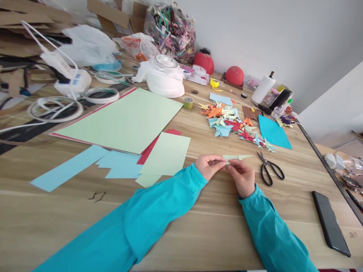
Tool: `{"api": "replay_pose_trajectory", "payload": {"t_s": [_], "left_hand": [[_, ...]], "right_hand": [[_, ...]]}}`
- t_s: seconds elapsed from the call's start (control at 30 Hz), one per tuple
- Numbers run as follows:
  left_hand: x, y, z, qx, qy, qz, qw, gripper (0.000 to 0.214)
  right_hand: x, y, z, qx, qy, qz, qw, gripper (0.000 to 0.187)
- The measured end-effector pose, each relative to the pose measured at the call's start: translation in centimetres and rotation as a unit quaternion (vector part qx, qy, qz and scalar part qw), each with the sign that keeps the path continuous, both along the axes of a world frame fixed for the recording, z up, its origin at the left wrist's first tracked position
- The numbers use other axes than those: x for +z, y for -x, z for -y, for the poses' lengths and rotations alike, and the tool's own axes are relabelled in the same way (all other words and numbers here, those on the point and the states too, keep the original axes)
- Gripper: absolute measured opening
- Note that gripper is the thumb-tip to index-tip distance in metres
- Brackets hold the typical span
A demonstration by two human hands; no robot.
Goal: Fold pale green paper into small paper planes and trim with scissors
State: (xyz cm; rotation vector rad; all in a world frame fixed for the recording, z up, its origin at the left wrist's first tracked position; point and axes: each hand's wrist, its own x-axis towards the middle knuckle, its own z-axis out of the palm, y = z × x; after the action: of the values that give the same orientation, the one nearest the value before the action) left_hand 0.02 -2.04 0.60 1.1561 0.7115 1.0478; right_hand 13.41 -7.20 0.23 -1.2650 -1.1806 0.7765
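Note:
My left hand (209, 165) and my right hand (243, 176) meet over the wooden table (198, 234), both pinched on a small folded pale green paper piece (236, 157) whose pointed tips stick out to the right. Both arms wear teal sleeves. Black scissors (269, 169) lie just right of my right hand. A pile of folded coloured paper shapes (231, 122) sits beyond my hands.
Pale green sheets (127, 119) (167, 153), light blue strips (70, 166) and a teal sheet (272, 132) lie on the table. A black phone (330, 223) rests at the right. Tape rolls, a white bowl-like container (164, 77), bags and red round objects crowd the back.

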Motion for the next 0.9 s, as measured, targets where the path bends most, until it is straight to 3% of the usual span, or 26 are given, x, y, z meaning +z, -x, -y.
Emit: {"api": "replay_pose_trajectory", "payload": {"t_s": [0.43, 0.7, 0.83, 0.9], "left_hand": [[-0.6, -0.1, -0.1, -0.012, -0.03, 0.009, 0.999, 0.019], [-1.2, 0.0, -0.4, -0.004, -0.137, -0.013, 0.991, 0.011], [-1.0, 0.2, -0.4, 0.006, -0.16, -0.033, 0.987, 0.011], [-0.7, 0.4, -0.4, 0.009, -0.149, -0.039, 0.988, 0.012]], "right_hand": [[0.3, 0.1, 0.1, -0.01, -0.006, 0.022, 1.0, 0.009], [0.2, 0.0, 0.1, 0.0, -0.012, 0.017, 1.0, 0.008], [0.2, 0.2, 0.3, -0.006, -0.016, 0.004, 1.0, 0.025], [0.4, 0.2, 0.4, -0.039, -0.02, 0.007, 0.999, 0.039]]}}
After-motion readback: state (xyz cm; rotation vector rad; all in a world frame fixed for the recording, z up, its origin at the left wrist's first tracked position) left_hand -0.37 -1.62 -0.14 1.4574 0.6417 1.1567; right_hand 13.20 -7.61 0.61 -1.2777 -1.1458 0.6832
